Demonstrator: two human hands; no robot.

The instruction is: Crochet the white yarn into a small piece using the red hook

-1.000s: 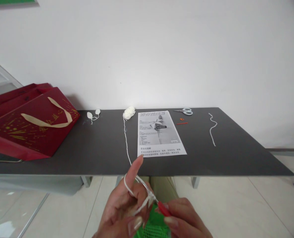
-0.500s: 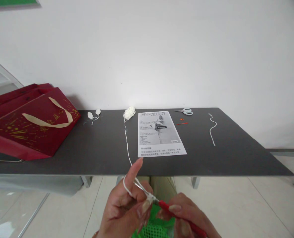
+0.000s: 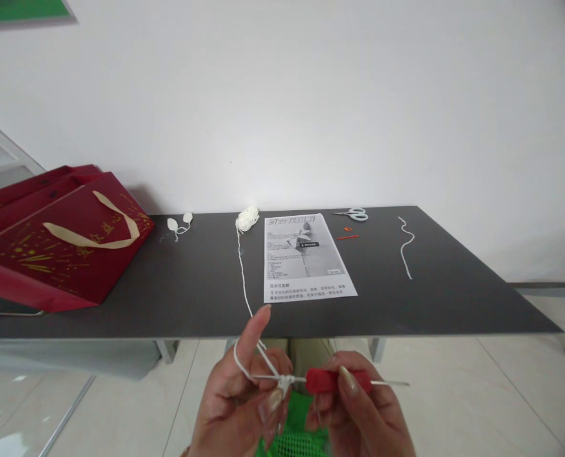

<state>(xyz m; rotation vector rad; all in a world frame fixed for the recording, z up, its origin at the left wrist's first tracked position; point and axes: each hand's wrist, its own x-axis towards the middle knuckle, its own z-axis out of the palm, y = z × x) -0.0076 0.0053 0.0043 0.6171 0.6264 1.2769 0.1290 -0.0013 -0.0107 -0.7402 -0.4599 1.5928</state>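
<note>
My left hand [image 3: 244,397] pinches a small white crochet piece [image 3: 285,383] between thumb and fingers. Its index finger points up, with white yarn [image 3: 242,270] looped round it and running back to a small ball of yarn [image 3: 247,218] on the table. My right hand [image 3: 358,403] grips the red handle of a crochet hook [image 3: 321,381]. One metal end passes through the white piece; the other sticks out to the right past my fingers. Both hands are in front of the table's near edge, above my lap, where green mesh fabric [image 3: 296,441] shows.
On the dark table [image 3: 206,298] lie a printed pattern sheet [image 3: 311,289], scissors [image 3: 357,214], a small orange marker [image 3: 348,229], a thin orange needle-like stick [image 3: 348,237] and a loose strand of white yarn [image 3: 407,244]. Two white leaf-shaped pieces [image 3: 172,225] lie near a red gift bag [image 3: 115,266].
My right hand has turned the crochet hook from a slant to nearly level, so its far metal end now shows at right. My left hand keeps its pinch and raised finger.
</note>
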